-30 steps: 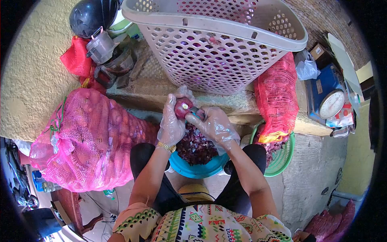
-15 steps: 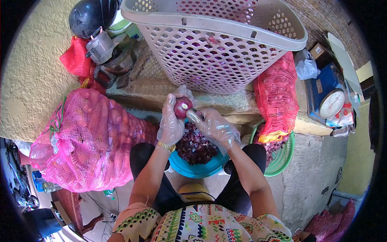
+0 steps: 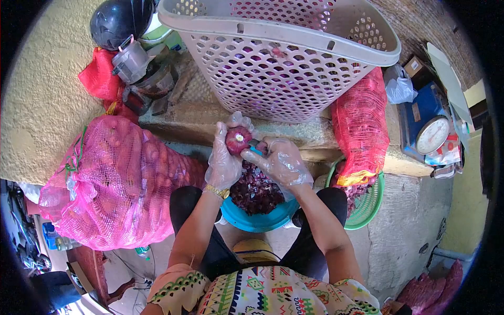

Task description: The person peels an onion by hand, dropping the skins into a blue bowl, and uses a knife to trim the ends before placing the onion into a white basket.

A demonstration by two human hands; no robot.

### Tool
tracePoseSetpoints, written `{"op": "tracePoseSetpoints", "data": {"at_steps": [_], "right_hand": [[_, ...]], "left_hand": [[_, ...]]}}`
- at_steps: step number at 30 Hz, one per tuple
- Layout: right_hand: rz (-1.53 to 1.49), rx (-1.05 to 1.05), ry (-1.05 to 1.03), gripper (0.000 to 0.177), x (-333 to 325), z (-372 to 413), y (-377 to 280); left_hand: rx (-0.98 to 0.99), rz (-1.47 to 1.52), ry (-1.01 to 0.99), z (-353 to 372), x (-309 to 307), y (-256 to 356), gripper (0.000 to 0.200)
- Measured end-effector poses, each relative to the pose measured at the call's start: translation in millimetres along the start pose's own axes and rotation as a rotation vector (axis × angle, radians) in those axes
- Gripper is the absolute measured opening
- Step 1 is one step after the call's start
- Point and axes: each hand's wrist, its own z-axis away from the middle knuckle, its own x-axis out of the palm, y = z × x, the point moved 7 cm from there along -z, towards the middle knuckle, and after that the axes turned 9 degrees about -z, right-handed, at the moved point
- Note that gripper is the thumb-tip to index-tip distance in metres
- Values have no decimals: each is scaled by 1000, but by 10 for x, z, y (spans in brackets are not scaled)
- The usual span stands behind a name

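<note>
Wrapped in the gloved left hand [image 3: 223, 160], just above centre frame: a red onion [image 3: 238, 139], fingers curled tight round its left side and back, pale cut end turned up toward the camera. Pressed against the onion's right flank: a small knife [image 3: 255, 143], mostly hidden, pinched in the closed fingers of the gloved right hand [image 3: 281, 165]. Thin clear plastic over both hands; a gold bracelet [image 3: 217, 191] at the left wrist.

Directly beneath the hands, at centre: a blue bowl [image 3: 257, 221] heaped with purple peelings [image 3: 255, 190], set between the knees. Above, filling the top middle: a pale perforated basket [image 3: 283, 63] on a stone ledge [image 3: 194, 123].

At left, large and bulging: a pink mesh sack [image 3: 105, 184]. Right of the hands: a red mesh sack [image 3: 361, 123], slumped over the ledge and down into a green basket [image 3: 371, 207]. Far right: a blue weighing scale [image 3: 428, 131]. Upper left corner: a black helmet [image 3: 118, 21].
</note>
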Motion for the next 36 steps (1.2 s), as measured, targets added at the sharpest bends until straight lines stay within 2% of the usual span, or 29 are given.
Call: {"op": "tracePoseSetpoints", "data": {"at_steps": [3,6,9,17,19,21,23,26,28,36], "right_hand": [[13,0,-4,72,-4,-1,-1],[2,8,-6,71,27,-5,19],[-27,20,-17,71,31,-5,9],[-153,99,-97,67,98,-9,31],[-166,147,-144,68,132,-22,58],[-155,89,-144,67,121,1,2],[-145,31,-144,66,104,6,-39],[-143,35,-135,67,75,18,-12],[-61,19,29,68,-43,17,-14],[-21,4,22,69,-28,3,3]], "left_hand": [[-12,3,28,7,-10,1,52],[-8,11,-30,29,60,23,53],[-11,-40,69,12,-30,-8,55],[65,-67,-58,8,3,46,56],[54,-66,-10,15,34,56,52],[43,-64,35,17,30,50,49],[14,-12,27,10,20,15,55],[21,42,-44,-11,23,7,54],[16,13,-21,13,33,14,53],[29,-33,-32,31,82,34,50]]}}
